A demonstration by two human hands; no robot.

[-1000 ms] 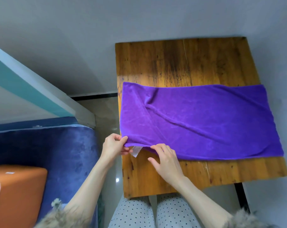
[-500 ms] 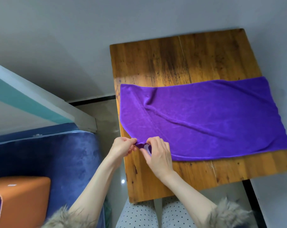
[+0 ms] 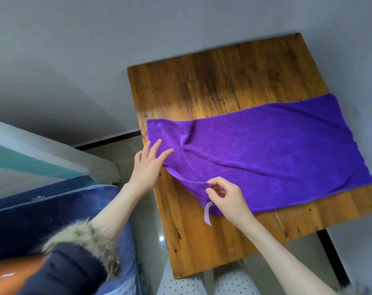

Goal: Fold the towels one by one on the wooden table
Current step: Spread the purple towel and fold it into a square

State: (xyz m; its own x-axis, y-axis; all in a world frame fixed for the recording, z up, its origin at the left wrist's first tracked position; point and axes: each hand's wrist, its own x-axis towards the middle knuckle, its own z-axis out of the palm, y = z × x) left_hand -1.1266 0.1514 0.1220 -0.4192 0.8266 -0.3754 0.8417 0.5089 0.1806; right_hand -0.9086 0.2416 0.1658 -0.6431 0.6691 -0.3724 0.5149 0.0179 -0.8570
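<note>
Plank desk (image 3: 234, 81); plush purple towel (image 3: 276, 158). Left hand (image 3: 147, 165) flat at 9 o'clock; right hand (image 3: 225, 199) pinches corner. Blue couch (image 3: 42, 213) at 8.

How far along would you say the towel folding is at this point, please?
Done: the purple towel lies spread across the wooden table. In hand: the right hand pinches its near corner, the left hand rests open on its end. Left: no fold is visible yet.
</note>
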